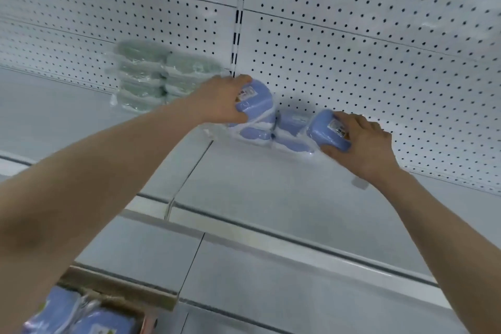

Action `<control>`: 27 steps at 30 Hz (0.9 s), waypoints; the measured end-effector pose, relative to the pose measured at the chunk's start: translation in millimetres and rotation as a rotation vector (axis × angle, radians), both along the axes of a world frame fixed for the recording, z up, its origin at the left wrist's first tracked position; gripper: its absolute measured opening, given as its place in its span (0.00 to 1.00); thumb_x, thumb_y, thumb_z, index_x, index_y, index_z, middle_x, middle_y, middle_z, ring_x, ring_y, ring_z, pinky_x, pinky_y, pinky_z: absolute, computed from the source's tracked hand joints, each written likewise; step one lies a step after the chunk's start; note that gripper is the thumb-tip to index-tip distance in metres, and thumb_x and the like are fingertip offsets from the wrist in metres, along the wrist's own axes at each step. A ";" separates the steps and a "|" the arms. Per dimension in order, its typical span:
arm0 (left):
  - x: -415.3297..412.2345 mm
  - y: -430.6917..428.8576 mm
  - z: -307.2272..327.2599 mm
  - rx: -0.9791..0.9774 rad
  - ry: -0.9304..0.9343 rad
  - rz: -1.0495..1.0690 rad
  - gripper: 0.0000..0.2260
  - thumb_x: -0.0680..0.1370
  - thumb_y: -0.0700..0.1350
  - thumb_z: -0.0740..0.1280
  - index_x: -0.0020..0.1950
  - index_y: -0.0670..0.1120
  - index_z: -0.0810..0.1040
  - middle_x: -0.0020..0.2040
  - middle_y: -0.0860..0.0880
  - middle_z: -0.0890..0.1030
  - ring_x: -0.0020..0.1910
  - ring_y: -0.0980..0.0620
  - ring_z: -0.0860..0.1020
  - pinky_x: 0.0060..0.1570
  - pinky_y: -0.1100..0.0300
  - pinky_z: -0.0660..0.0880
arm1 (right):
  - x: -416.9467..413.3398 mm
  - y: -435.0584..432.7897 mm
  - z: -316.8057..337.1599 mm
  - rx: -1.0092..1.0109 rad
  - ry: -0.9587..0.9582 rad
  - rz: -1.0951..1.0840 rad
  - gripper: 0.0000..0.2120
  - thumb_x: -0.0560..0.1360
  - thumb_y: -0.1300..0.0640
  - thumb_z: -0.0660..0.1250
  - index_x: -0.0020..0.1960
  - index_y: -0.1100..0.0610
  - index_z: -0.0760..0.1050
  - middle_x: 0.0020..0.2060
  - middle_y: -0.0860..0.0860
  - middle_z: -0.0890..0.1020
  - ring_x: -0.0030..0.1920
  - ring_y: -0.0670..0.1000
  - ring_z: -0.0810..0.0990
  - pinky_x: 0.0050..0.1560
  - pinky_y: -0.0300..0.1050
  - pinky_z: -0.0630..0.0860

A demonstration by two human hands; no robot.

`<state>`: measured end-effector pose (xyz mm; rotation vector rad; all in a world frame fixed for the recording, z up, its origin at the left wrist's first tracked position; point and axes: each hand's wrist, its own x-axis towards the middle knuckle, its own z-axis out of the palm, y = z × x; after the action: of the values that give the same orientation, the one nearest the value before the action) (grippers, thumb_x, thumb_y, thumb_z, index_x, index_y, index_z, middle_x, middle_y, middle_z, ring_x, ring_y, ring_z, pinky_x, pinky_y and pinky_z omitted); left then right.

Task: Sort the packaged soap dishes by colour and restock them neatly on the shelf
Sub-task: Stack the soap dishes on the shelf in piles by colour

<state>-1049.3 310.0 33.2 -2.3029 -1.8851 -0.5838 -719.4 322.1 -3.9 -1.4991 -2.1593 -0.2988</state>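
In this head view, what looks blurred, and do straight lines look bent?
Head view: the stack of green wrapped soap dishes is smeared by motion blur; the brown cardboard box at bottom left is soft; the white perforated back panel shows seams bent by lens distortion.

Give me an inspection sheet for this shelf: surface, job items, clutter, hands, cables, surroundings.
Surface: white metal shelf, seam between two sections.
Job's things: green plastic-wrapped soap dishes stacked left against the white perforated back panel; blue plastic-wrapped soap dishes stacked right of them; more blue packs in a brown cardboard box, bottom left.
Clutter: small white tag by the right wrist.
Hands: left hand grips a blue dish atop the blue stack; right hand grips a second blue dish at its right end.
Cables: nothing seen.
Surroundings: black-slotted upright; second shelf below.
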 end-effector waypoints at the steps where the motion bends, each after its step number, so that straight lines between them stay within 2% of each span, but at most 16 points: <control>1: 2.8 16.7 3.2 -0.017 0.024 -0.010 0.36 0.69 0.51 0.71 0.75 0.50 0.61 0.60 0.45 0.76 0.53 0.44 0.74 0.50 0.54 0.72 | 2.9 10.6 1.6 -0.010 -0.006 0.001 0.33 0.70 0.41 0.72 0.72 0.48 0.68 0.64 0.50 0.76 0.59 0.61 0.74 0.58 0.56 0.68; 4: 9.0 58.9 9.7 -0.069 0.079 -0.055 0.38 0.69 0.49 0.72 0.76 0.51 0.59 0.63 0.44 0.73 0.59 0.43 0.73 0.52 0.56 0.69 | 5.6 43.1 6.0 -0.040 -0.020 0.020 0.34 0.71 0.42 0.72 0.73 0.48 0.67 0.66 0.50 0.75 0.60 0.60 0.73 0.59 0.55 0.67; 7: 12.5 90.6 11.2 -0.147 0.107 -0.084 0.37 0.71 0.48 0.72 0.77 0.52 0.58 0.67 0.45 0.69 0.63 0.44 0.71 0.58 0.52 0.71 | -0.3 74.8 9.7 -0.067 -0.014 0.079 0.34 0.71 0.44 0.72 0.73 0.49 0.65 0.66 0.51 0.74 0.60 0.61 0.73 0.61 0.55 0.69; 12: 12.6 116.8 -10.7 -0.221 0.126 -0.179 0.30 0.72 0.43 0.68 0.73 0.52 0.66 0.67 0.48 0.69 0.63 0.48 0.71 0.61 0.49 0.72 | -21.6 120.9 10.6 -0.143 -0.058 0.174 0.34 0.72 0.44 0.71 0.74 0.48 0.64 0.67 0.50 0.73 0.60 0.60 0.73 0.62 0.55 0.69; 14: 13.0 121.7 -21.9 -0.116 0.200 -0.238 0.28 0.72 0.38 0.65 0.73 0.47 0.68 0.68 0.46 0.71 0.65 0.45 0.69 0.64 0.49 0.68 | -27.0 136.6 6.1 -0.220 -0.040 0.257 0.31 0.73 0.46 0.70 0.73 0.48 0.65 0.67 0.49 0.73 0.61 0.58 0.73 0.61 0.50 0.69; 17: 13.4 124.6 -35.1 0.000 0.365 -0.217 0.29 0.74 0.34 0.62 0.76 0.46 0.64 0.73 0.43 0.66 0.70 0.41 0.64 0.70 0.48 0.60 | -30.7 150.6 -2.0 -0.278 -0.008 0.389 0.25 0.76 0.49 0.68 0.72 0.49 0.68 0.66 0.49 0.73 0.61 0.53 0.73 0.58 0.41 0.66; 19: 14.1 121.8 -44.5 0.032 0.353 -0.188 0.28 0.75 0.34 0.60 0.76 0.45 0.63 0.74 0.42 0.65 0.71 0.39 0.64 0.70 0.46 0.61 | -31.4 157.0 -7.3 -0.240 -0.030 0.426 0.23 0.78 0.48 0.66 0.72 0.49 0.69 0.66 0.49 0.73 0.62 0.53 0.73 0.62 0.46 0.69; 22: 15.6 118.0 -55.7 0.127 0.290 -0.196 0.25 0.76 0.46 0.58 0.73 0.44 0.68 0.70 0.41 0.71 0.67 0.36 0.68 0.66 0.40 0.66 | -34.1 159.9 -10.9 -0.210 -0.055 0.463 0.24 0.77 0.46 0.62 0.71 0.49 0.71 0.67 0.50 0.73 0.64 0.56 0.73 0.66 0.56 0.69; 25: 16.4 121.0 -58.9 0.150 0.296 -0.172 0.23 0.79 0.46 0.64 0.73 0.44 0.67 0.69 0.41 0.71 0.67 0.36 0.68 0.65 0.39 0.66 | -37.4 158.9 -9.5 -0.144 -0.094 0.490 0.21 0.78 0.52 0.64 0.71 0.52 0.72 0.67 0.53 0.74 0.64 0.60 0.73 0.67 0.55 0.68; 27: 18.8 121.4 -59.4 0.161 0.299 -0.153 0.23 0.80 0.45 0.64 0.74 0.45 0.66 0.70 0.42 0.69 0.68 0.37 0.66 0.67 0.40 0.64 | -37.6 156.7 -9.9 -0.076 -0.139 0.483 0.20 0.79 0.52 0.63 0.71 0.53 0.72 0.67 0.54 0.75 0.63 0.61 0.73 0.66 0.55 0.69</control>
<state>-1030.5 431.4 -26.1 -2.2928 -1.4853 -0.3650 -757.0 478.8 -13.8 -0.9688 -2.5819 -0.1563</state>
